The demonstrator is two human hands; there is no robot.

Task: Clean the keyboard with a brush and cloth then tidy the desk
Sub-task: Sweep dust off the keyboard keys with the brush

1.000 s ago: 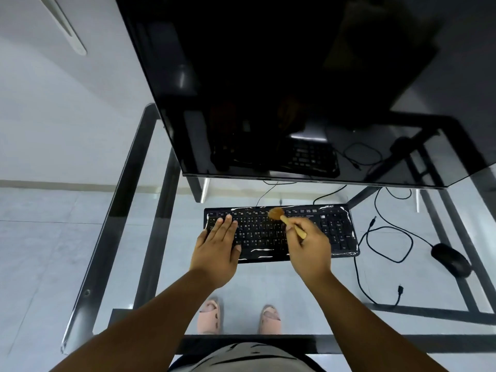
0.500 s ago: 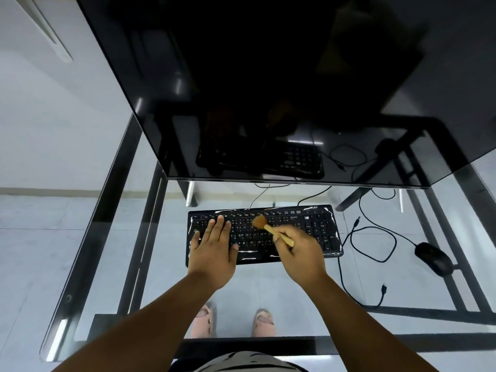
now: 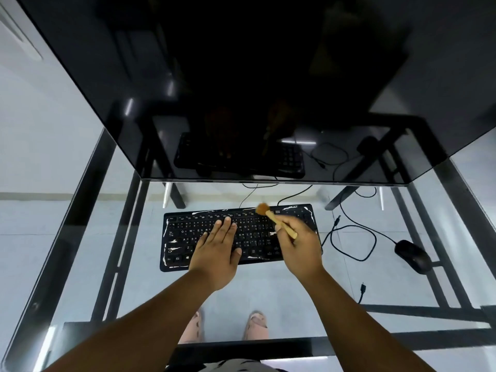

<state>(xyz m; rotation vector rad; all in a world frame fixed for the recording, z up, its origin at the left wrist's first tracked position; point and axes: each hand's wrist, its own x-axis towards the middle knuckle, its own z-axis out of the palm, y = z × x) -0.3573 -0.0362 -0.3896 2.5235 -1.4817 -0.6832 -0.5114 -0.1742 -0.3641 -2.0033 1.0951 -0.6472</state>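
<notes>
Right hand [image 3: 300, 244] grasping brush [image 3: 276, 221], handle slanting up-left, bristles at far edge of keyboard [image 3: 182, 237]. Left hand [image 3: 217, 251] flat, fingers straight, pressing keys just left of brush; keyboard long axis crosswise beneath both.

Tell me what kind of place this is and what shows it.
Most likely a home or office computer workstation. A large dark monitor stands on a glass-topped desk, with a black keyboard in front of it and a wired mouse to the right. Pale floor tiles show through the glass.
</notes>
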